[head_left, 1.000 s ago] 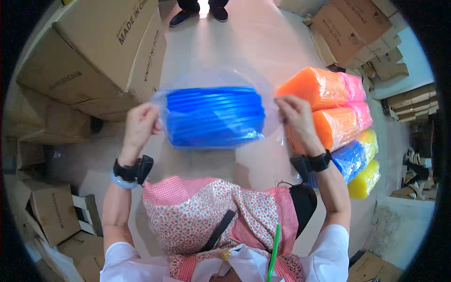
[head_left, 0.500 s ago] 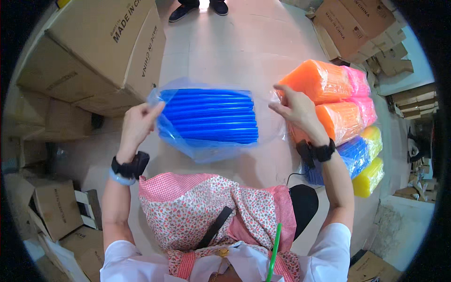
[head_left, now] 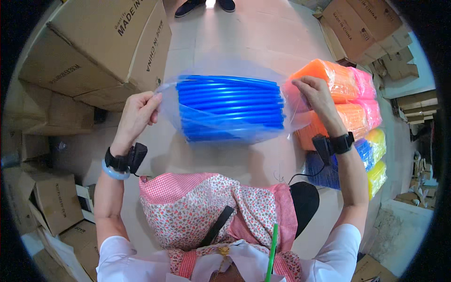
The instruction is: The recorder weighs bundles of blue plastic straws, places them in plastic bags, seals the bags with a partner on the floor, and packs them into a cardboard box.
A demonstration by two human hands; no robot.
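A bundle of glossy blue plastic tubes (head_left: 230, 104) lies crosswise in front of me inside a clear plastic bag (head_left: 206, 139). On the left, my left hand (head_left: 140, 115) is closed, its thumb and fingers pinching that end of the bag. My right hand (head_left: 317, 96) pinches the loose film at the opposite end, beyond the tube ends. The film stretches between both hands around the tubes. Just past my right hand stand wrapped orange bundles (head_left: 347, 117), partly hidden behind it.
Pink bundles (head_left: 364, 83), yellow bundles (head_left: 377, 176) and a wrapped blue bundle (head_left: 324, 171) stand at the right. Large cardboard boxes (head_left: 94, 42) rise at the left; more boxes (head_left: 361, 28) stand far right. Another person's shoes (head_left: 188, 8) are at the top. A green tube (head_left: 272, 254) sticks up near my chest.
The bagged blue tubes have shifted right and slightly away from me. My right hand has moved right and its fingers have closed on the film; my left hand still pinches the other end.
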